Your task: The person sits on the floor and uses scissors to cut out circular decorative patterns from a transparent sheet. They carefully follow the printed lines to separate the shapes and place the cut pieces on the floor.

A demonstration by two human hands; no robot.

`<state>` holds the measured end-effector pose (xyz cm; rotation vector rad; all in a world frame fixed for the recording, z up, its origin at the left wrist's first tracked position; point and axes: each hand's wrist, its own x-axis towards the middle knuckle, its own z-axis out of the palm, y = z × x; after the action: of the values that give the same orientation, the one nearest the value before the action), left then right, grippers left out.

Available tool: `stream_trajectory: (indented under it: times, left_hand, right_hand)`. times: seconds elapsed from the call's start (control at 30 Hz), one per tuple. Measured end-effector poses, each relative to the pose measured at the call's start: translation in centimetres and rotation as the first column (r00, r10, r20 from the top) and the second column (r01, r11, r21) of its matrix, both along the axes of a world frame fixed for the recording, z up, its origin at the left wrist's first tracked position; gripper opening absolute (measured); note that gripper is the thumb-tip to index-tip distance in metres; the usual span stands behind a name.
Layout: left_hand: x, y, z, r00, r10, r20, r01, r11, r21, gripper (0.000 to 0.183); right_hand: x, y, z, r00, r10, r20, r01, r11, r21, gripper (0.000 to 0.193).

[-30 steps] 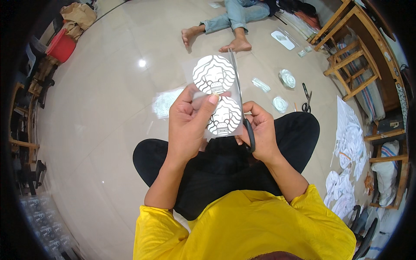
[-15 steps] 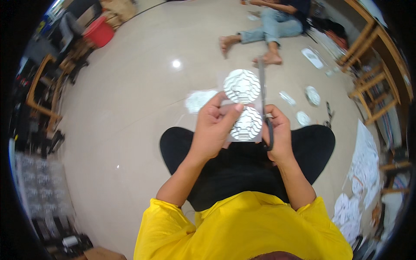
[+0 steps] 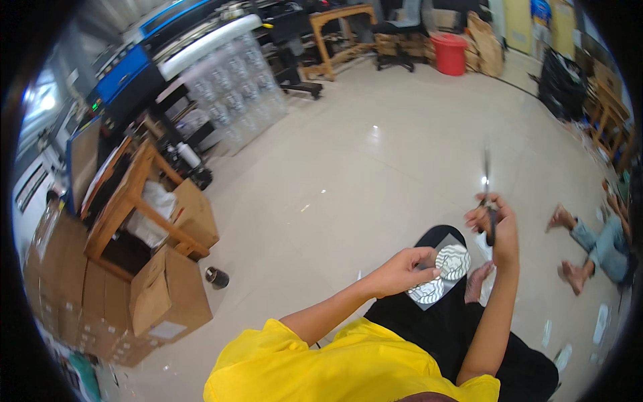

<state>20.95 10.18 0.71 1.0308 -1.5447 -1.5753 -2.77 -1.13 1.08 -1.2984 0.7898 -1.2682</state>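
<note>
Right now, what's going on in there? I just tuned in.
A person in a yellow shirt sits on the tiled floor. Their left hand pinches a clear sheet printed with two round black-and-white stickers, held over the lap. Their right hand holds scissors raised, blades pointing up, apart from the sheet. Another person's legs lie on the floor to the right.

Sticker sheet [image 3: 443, 275] in left hand [image 3: 400, 271], scissors [image 3: 488, 201] in right hand [image 3: 499, 228]

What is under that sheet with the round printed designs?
The sheet, pinched in the left hand, hangs over the person's black trousers. The right hand lifts scissors clear of it. Whatever lies directly beneath the sheet is covered.
</note>
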Motion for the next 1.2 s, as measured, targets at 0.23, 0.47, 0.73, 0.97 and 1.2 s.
stream_trajectory:
  times: [0.23, 0.47, 0.73, 0.97, 1.2]
  left_hand:
    - [1.3, 0.2, 1.5, 0.994, 0.021, 0.107, -0.012, 0.997, -0.079, 0.03]
    - [1.4, -0.3, 2.9, 0.992, 0.092, 0.081, -0.091, 0.996, -0.006, 0.036]
    - [-0.9, -0.3, 2.7, 0.6, 0.12, -0.791, -0.018, 0.99, 0.137, 0.069]
    - [-7.1, -1.5, 1.5, 0.829, 0.269, -0.49, -0.338, 0.94, -0.055, 0.039]
    - [-9.0, -3.9, 5.2, 0.799, 0.273, -0.537, -0.382, 0.919, -0.101, 0.035]
  right_hand:
    - [2.5, 1.3, -0.7, 0.896, 0.444, 0.025, -0.444, 0.889, 0.116, 0.042]
    - [1.1, 2.7, 0.9, 0.944, 0.324, -0.061, -0.32, 0.946, 0.056, 0.04]
    - [1.0, 2.9, 0.9, 0.954, -0.127, 0.272, 0.115, 0.991, 0.062, 0.036]
    - [1.6, 4.7, 1.3, 0.834, -0.359, 0.42, 0.339, 0.933, 0.124, 0.034]
    - [-0.8, 7.0, 3.8, 0.877, -0.352, 0.328, 0.377, 0.926, -0.011, 0.035]
